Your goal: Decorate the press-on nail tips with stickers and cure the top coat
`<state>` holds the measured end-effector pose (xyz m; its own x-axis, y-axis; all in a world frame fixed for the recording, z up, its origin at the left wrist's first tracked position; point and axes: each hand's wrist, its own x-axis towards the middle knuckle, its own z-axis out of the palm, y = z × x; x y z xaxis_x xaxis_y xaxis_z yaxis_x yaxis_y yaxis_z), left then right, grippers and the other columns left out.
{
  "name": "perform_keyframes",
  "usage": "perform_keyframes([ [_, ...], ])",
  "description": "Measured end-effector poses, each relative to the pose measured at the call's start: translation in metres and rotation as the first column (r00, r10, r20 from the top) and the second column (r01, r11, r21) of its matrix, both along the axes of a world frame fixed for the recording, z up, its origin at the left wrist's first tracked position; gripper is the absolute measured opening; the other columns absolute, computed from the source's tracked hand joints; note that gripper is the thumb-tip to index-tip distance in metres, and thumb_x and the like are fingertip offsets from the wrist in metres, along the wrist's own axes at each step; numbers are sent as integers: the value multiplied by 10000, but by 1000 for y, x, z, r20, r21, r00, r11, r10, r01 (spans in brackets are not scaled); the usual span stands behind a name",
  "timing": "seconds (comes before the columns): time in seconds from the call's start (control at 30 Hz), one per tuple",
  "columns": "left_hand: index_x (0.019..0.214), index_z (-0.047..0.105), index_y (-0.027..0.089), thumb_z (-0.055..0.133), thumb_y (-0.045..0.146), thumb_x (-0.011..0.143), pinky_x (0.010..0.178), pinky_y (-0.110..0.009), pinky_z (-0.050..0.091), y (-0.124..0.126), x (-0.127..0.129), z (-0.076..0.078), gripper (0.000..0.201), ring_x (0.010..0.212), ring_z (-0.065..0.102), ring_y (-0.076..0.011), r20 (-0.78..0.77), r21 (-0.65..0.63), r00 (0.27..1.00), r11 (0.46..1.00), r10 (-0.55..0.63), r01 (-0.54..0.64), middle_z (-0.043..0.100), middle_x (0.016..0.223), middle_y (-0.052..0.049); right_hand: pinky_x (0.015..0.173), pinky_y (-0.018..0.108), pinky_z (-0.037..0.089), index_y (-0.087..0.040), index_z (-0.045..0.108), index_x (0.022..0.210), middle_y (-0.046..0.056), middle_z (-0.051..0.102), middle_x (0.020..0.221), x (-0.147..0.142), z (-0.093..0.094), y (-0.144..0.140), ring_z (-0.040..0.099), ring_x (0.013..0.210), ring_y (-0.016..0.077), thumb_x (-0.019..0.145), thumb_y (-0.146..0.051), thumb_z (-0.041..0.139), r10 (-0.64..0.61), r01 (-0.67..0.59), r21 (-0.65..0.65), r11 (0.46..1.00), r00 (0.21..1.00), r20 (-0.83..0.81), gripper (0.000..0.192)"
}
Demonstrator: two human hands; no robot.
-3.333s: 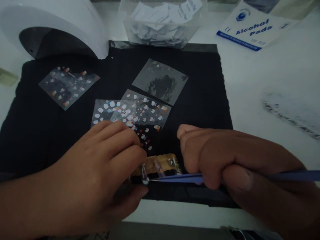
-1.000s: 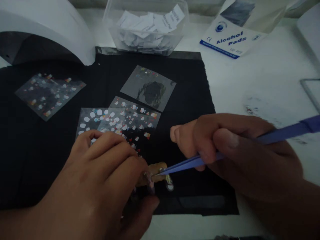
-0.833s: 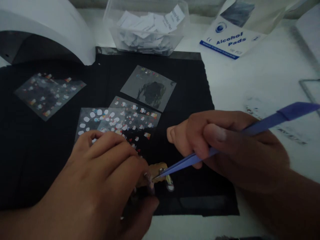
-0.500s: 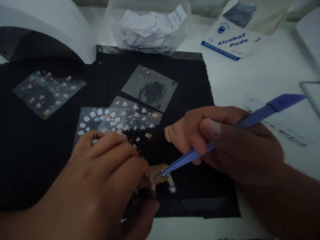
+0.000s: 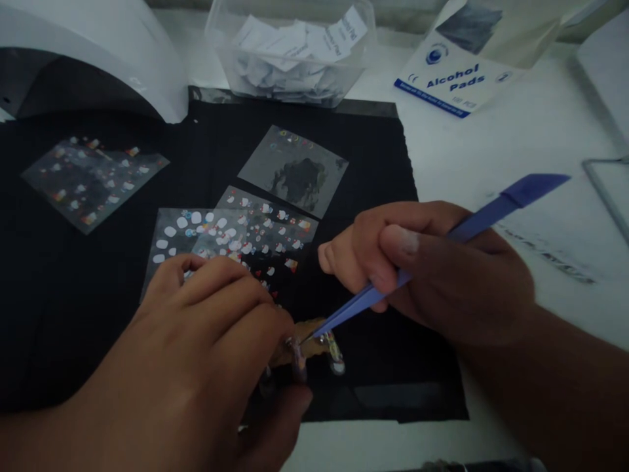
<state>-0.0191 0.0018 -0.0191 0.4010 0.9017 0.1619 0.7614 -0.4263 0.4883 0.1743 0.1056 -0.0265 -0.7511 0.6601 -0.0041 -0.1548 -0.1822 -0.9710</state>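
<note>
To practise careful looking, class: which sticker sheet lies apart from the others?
The leftmost sheet, near the white arched device; the other three sheets lie close together, nearer the middle of the black mat.

Violet-blue tweezers (image 5: 356, 306), tan strip (image 5: 315, 347), black mat (image 5: 378, 164), white-dotted clear sheet (image 5: 196, 237), blue-lettered white box (image 5: 457, 92), white table (image 5: 457, 151)

Blue tweezers (image 5: 354, 306) aslant at tan strip (image 5: 313, 348)
</note>
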Motion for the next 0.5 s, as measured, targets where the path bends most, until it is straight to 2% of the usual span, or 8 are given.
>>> perform_keyframes([
  [0.23, 845, 651, 230, 650, 265, 765, 708, -478, 400, 1, 0, -1, 88, 786, 591, -261, -9, 3, 1000, 1000, -21, 21, 672, 801, -18, 652, 293, 435, -161, 507, 612, -40, 502, 572, -1, -3, 1, 465, 538, 85, 952, -333, 567, 8, -9, -8, 1000, 999, -39, 386],
  [0.5, 854, 645, 233, 639, 241, 755, 699, -473, 408, 1, 1, -1, 99, 805, 586, -266, 10, -4, 1000, 1000, -11, 11, 666, 814, -18, 658, 302, 423, -153, 526, 615, -32, 516, 576, -1, -4, 3, 462, 536, 86, 963, -286, 539, 21, -22, -12, 1000, 998, -58, 373],
])
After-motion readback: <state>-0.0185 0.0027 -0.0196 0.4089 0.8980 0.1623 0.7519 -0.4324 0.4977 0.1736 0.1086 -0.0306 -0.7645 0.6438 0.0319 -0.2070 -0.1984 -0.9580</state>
